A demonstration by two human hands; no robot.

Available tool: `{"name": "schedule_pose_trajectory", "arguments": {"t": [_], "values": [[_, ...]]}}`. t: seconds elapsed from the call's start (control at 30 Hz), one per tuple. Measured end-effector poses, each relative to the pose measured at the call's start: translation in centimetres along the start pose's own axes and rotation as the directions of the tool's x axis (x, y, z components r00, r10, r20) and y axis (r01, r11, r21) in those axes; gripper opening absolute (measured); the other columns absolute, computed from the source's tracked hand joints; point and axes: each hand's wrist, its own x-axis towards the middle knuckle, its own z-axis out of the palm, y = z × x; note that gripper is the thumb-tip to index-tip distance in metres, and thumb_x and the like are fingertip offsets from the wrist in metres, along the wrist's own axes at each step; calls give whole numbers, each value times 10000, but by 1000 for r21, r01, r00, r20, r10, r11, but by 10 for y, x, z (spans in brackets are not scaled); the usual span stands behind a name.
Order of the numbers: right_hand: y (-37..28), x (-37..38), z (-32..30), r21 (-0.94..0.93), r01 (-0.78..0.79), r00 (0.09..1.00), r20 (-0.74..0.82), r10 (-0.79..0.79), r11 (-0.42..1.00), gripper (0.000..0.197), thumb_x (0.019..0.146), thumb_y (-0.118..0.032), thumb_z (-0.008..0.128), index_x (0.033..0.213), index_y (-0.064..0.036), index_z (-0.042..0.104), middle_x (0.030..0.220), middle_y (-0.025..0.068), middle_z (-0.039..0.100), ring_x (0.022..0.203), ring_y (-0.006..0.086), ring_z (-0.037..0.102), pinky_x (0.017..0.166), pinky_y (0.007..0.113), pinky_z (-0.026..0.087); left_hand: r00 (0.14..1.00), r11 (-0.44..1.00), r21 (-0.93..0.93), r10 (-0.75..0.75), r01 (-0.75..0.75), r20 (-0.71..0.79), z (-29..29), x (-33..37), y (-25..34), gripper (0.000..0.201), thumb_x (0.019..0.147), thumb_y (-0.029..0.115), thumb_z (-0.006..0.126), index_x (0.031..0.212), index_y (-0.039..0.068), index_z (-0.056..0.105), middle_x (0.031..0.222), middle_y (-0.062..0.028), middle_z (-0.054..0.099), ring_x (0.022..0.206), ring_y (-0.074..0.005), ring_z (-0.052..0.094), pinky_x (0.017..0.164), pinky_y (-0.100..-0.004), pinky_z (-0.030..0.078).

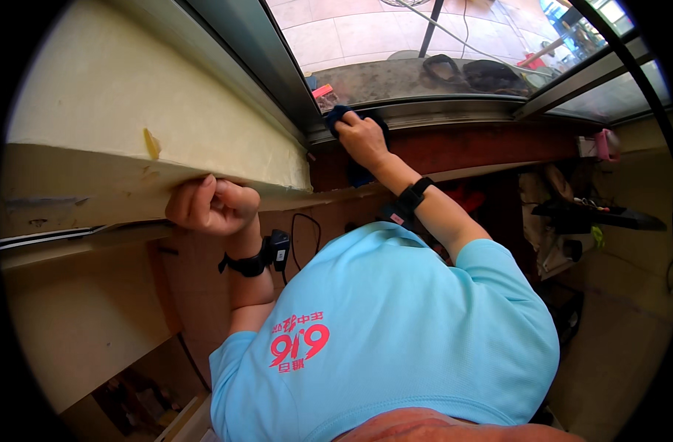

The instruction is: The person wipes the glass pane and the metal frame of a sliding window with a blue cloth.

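Observation:
My right hand (pixel 364 141) is closed on a dark blue cloth (pixel 337 116). It presses the cloth into the lower left corner of the window, against the metal frame (pixel 432 112) just above the dark red sill (pixel 454 145). More dark cloth shows under the hand, partly hidden by it. My left hand (pixel 213 205) is curled into a loose fist beside the lower edge of the cream wall (pixel 204 110), with nothing visible in its fingers. A yellowish strip (pixel 152 144) sticks out from that wall, above the left hand.
A pink and white object (pixel 607 145) stands at the sill's right end. Outside the glass lie a red item (pixel 323 92) and a dark coiled thing (pixel 443 70). Below the sill at right is a dark shelf-like object (pixel 609 216) among clutter. A black cable (pixel 307 216) hangs near my left wrist.

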Motion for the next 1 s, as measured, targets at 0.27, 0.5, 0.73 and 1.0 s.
{"name": "schedule_pose_trajectory", "arguments": {"t": [0.27,0.5,0.73,1.0], "values": [[-1,2,5,-57,48,996,78,-44,997,90,729,-107,573,799,-145,615,815,34,530,641,224,568,606,332,433,992,984,158,60,-77,108,-6,-2,-3,166,916,236,466,858,85,504,853,-59,517,763,-224,469,700,-341,389],[63,-30,-47,-354,-99,995,-61,83,930,63,739,-121,570,759,-179,586,772,16,546,627,193,584,587,328,428,995,995,86,40,-48,93,-5,-1,-1,126,908,166,493,918,42,514,912,-98,489,800,-202,468,710,-305,408],[162,-75,-110,-359,-576,816,-307,490,734,72,815,-143,583,869,-100,602,927,111,575,747,347,601,629,437,493,998,1000,13,15,-16,57,-3,-3,-1,141,912,161,507,948,25,519,941,-107,477,819,-195,470,740,-284,423],[81,-47,-53,-342,-318,948,-139,288,884,59,730,-153,616,687,-138,577,786,57,529,608,246,576,513,371,453,1000,1000,20,3,-3,31,0,-2,0,111,895,136,480,910,31,512,923,-105,482,794,-194,462,741,-289,402]]}}
